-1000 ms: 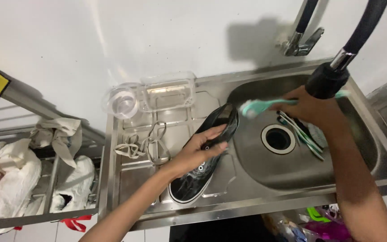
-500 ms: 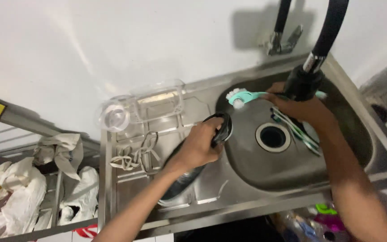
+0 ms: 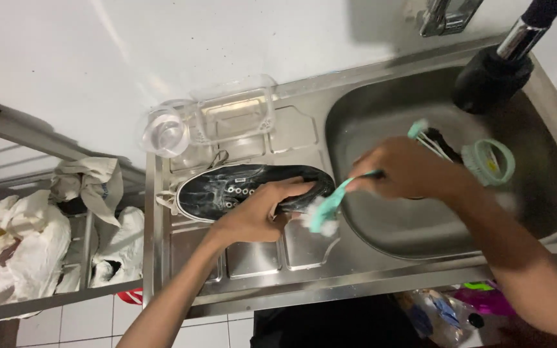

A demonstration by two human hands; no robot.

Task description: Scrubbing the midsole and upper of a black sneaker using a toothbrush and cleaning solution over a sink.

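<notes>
Shoe position changed: half a second earlier the left hand (image 3: 256, 216) had the black sneaker (image 3: 246, 187) tipped toward the basin; at this moment it lay on its side across the drainboard (image 3: 253, 258), toe toward the sink basin (image 3: 420, 232), white eyelets and white sole edge facing up. Left hand was closed around the toe end, fingers over the upper, pinning it down. Right hand (image 3: 407, 171) had come off the tap side and crossed to the shoe, wrapped around the teal brush (image 3: 327, 206); the bristle head sat just beside the left fingertips at the toe, motion-blurred, so scrubbing looked underway. Sneaker surface was wet and streaked with pale suds. Beyond the right hand, a round green scrubber (image 3: 488, 161) lay in the basin under the black faucet head (image 3: 491, 80). Clear containers (image 3: 233, 119) sat past the left hand against the wall.
</notes>
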